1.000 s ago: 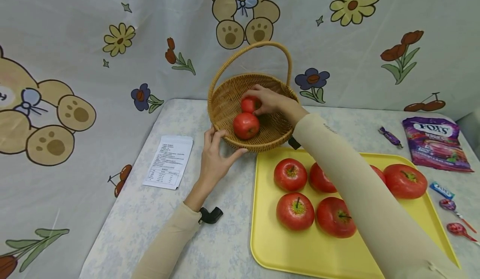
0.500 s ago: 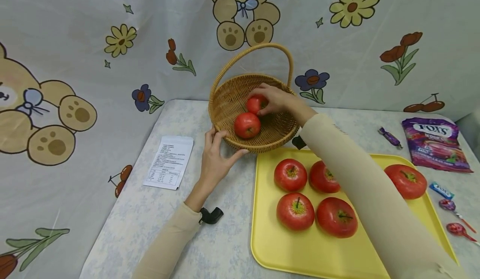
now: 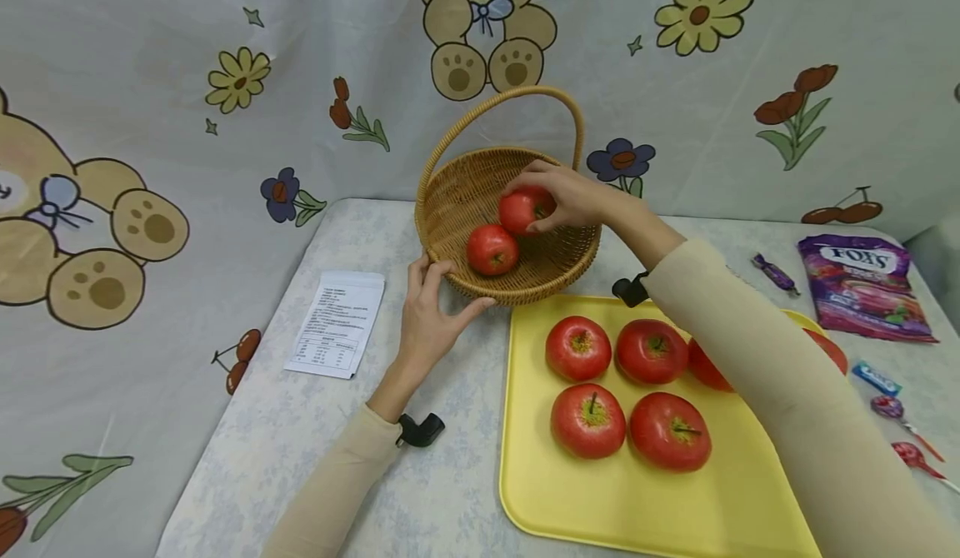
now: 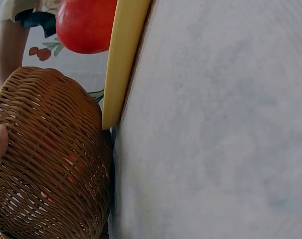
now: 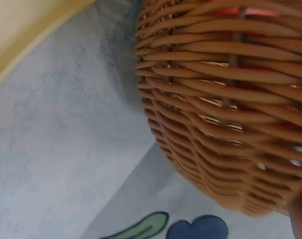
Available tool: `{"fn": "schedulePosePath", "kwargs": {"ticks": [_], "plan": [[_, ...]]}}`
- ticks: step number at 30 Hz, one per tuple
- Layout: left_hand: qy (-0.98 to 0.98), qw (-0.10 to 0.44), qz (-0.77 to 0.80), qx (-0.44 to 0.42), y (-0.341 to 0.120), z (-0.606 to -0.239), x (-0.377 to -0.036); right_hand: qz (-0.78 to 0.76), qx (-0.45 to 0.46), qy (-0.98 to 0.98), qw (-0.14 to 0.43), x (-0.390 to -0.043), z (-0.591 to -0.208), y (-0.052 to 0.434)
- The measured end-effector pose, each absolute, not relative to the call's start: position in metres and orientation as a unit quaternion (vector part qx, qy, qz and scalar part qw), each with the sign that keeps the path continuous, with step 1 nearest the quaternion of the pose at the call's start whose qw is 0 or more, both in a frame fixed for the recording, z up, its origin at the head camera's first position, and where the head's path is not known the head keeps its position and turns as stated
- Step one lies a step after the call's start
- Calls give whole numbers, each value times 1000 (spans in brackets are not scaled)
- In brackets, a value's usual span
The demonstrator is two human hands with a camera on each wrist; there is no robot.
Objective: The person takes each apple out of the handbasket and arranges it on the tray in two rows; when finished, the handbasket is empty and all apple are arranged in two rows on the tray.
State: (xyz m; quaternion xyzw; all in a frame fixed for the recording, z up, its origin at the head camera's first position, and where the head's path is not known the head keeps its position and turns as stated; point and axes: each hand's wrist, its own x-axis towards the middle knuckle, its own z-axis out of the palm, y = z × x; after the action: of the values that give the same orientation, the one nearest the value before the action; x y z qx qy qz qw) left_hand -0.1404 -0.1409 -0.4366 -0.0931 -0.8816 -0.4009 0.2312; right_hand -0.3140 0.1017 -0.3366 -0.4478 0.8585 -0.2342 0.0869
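Inside basket (image 3: 457,200), my right hand (image 3: 573,196) fingers wrapped round apple (image 3: 525,208), above second apple (image 3: 492,249); left hand (image 3: 431,316) fingers straight, bracing rim so it stays put.

A small, smooth red apple (image 3: 527,210) sits gripped in the right hand (image 3: 573,196) above the right inside of the round wicker basket (image 3: 457,200), just right of a second red apple (image 3: 492,249) lying on the basket floor.
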Motion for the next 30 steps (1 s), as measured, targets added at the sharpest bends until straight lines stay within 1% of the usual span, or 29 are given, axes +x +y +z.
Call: {"fn": "schedulePosePath", "kwargs": {"ticks": [11, 15, 18, 24, 27, 30], "plan": [[-882, 226, -405, -90, -140, -433, -137, -217, -493, 842, 34, -268, -295, 134], [-884, 221, -403, -88, -140, -432, -136, -207, -497, 842, 27, -248, -281, 152], [-884, 221, -403, -89, -139, -432, -136, -203, -499, 842, 33, -232, -274, 168], [-883, 223, -404, -89, -139, -432, -136, -199, -496, 844, 42, -197, -271, 203], [-882, 220, -407, -87, -139, -433, -137, -195, -490, 849, 39, -178, -276, 223], [-881, 219, -410, -85, -140, -433, -138, -188, -475, 858, 50, -159, -281, 241]]}}
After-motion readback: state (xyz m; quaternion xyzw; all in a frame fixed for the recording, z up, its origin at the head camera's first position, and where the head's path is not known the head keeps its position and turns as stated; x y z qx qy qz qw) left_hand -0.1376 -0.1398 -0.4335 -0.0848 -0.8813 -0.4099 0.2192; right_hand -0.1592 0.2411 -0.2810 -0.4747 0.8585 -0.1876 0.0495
